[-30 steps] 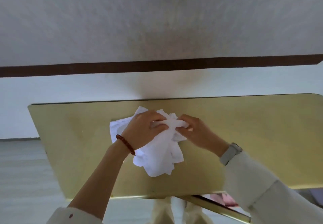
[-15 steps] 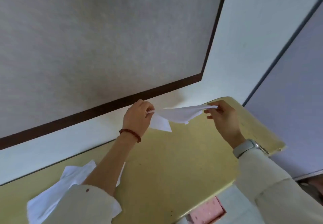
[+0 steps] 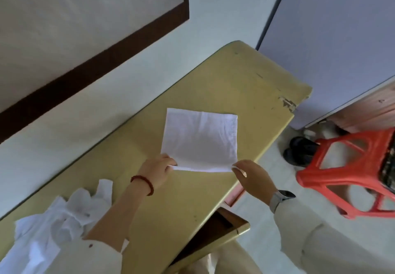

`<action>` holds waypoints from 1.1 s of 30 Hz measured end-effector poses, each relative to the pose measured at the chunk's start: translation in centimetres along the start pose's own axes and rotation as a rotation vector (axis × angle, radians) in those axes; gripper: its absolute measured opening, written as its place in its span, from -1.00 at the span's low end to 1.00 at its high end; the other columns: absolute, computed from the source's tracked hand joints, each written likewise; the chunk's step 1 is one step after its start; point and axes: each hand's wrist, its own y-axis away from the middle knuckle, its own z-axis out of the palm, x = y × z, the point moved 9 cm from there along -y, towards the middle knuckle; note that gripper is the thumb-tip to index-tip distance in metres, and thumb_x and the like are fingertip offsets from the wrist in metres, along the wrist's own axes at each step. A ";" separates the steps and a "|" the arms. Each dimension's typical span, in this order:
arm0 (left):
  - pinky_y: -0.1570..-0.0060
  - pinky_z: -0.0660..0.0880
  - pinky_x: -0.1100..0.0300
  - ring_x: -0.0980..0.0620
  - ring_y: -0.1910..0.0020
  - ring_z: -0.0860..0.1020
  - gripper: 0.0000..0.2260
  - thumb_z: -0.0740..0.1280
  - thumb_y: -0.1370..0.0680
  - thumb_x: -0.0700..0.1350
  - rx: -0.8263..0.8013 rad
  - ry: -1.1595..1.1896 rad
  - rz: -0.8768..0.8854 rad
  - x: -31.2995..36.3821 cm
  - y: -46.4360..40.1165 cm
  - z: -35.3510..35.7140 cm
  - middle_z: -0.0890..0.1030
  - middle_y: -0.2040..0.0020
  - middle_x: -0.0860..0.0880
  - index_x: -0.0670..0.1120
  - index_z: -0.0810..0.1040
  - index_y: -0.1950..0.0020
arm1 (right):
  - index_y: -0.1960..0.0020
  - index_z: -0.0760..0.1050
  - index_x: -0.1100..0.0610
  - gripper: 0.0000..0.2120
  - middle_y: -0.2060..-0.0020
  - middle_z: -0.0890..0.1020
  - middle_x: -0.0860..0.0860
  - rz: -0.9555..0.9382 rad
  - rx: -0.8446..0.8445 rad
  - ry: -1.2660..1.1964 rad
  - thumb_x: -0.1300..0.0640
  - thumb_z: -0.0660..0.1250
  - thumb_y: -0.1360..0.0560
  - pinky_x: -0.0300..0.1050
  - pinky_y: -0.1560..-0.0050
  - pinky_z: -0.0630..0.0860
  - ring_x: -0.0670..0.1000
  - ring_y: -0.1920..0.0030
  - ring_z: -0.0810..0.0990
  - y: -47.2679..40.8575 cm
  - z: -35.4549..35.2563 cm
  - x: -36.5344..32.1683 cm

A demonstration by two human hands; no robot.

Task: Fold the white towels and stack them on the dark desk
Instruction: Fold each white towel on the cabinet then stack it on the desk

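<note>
A single white towel (image 3: 201, 141) is lying spread flat on the yellowish desk (image 3: 245, 81), its far edge toward the wall and its near edge running left to right just in front of the person. The left hand (image 3: 156, 170) is pinching the near left corner and the right hand (image 3: 254, 177) is pinching the near right corner; both corners are lifted slightly off the surface, thumbs and fingers closed on the cloth. The towel is lying directly ahead of both hands, neither hand being nearer to it than the other, and it looks nearly square, so no long axis is plain. In my judgement the fold in hand is carrying the near edge away from the body onto the far edge. A crumpled pile of towels (image 3: 55, 228) is waiting on the desk beside the left forearm, well apart from the spread one. No folded stack is showing yet.
</note>
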 end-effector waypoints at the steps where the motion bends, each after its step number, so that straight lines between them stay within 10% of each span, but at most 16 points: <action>1: 0.01 0.39 0.20 -0.01 -0.03 0.53 -0.78 0.19 -0.56 -0.21 -0.091 0.015 -0.021 -0.8 0.2 1.7 0.54 -0.10 0.03 -0.07 0.57 -0.12 | -0.02 0.58 0.21 -0.83 0.03 0.62 0.07 -0.005 -0.046 0.035 0.17 0.26 -0.52 -0.04 0.01 0.48 0.08 -0.06 0.53 0.8 1.2 0.3; 5: 0.03 0.38 0.25 0.02 0.00 0.52 -0.84 0.22 -0.55 -0.19 -0.205 0.162 -0.041 -1.9 0.7 3.9 0.56 0.00 0.02 -0.09 0.57 -0.05 | 0.07 0.57 0.22 -0.83 0.16 0.62 0.08 -0.014 -0.114 0.100 0.15 0.26 -0.50 0.02 0.08 0.51 0.12 0.03 0.53 2.1 2.8 0.8; 11: 0.16 0.32 0.38 0.10 0.11 0.49 -0.88 0.36 -0.48 -0.21 0.326 0.453 -0.195 -3.1 -2.0 -1.9 0.55 0.10 0.07 -0.18 0.57 0.00 | -0.01 0.55 0.23 -0.80 0.21 0.52 -0.01 0.155 0.078 -0.124 0.17 0.19 -0.56 -0.18 0.16 0.35 -0.01 0.18 0.44 -1.0 0.2 0.3; 18: 0.15 0.29 0.42 0.10 0.07 0.44 -0.82 0.34 -0.49 -0.19 0.575 0.656 -0.332 -4.6 -6.8 -3.9 0.51 0.05 0.08 -0.15 0.53 -0.09 | 0.02 0.54 0.20 -0.82 0.19 0.58 0.00 0.364 0.385 -0.470 0.19 0.18 -0.56 -0.30 0.24 0.36 -0.03 0.16 0.50 -7.1 -1.6 1.6; 26: 0.33 0.29 0.57 0.17 0.29 0.41 -0.85 0.32 -0.51 -0.16 0.579 0.625 -0.352 -7.0 -10.6 -3.1 0.46 0.29 0.09 -0.15 0.56 -0.05 | -0.02 0.51 0.24 -0.84 0.26 0.52 -0.01 0.379 0.502 -0.422 0.25 0.18 -0.53 -0.31 0.29 0.25 0.00 0.22 0.45 -10.7 -0.9 3.1; 33: 0.18 0.33 0.26 0.08 0.18 0.45 -0.85 0.32 -0.51 -0.11 0.597 0.502 -0.355 -7.8 -11.7 -2.6 0.59 0.11 -0.06 -0.11 0.63 0.00 | 0.06 0.51 0.26 -0.87 0.14 0.57 0.13 0.359 0.543 -0.300 0.28 0.19 -0.49 -0.30 0.28 0.19 0.00 0.22 0.42 -11.6 -0.2 3.7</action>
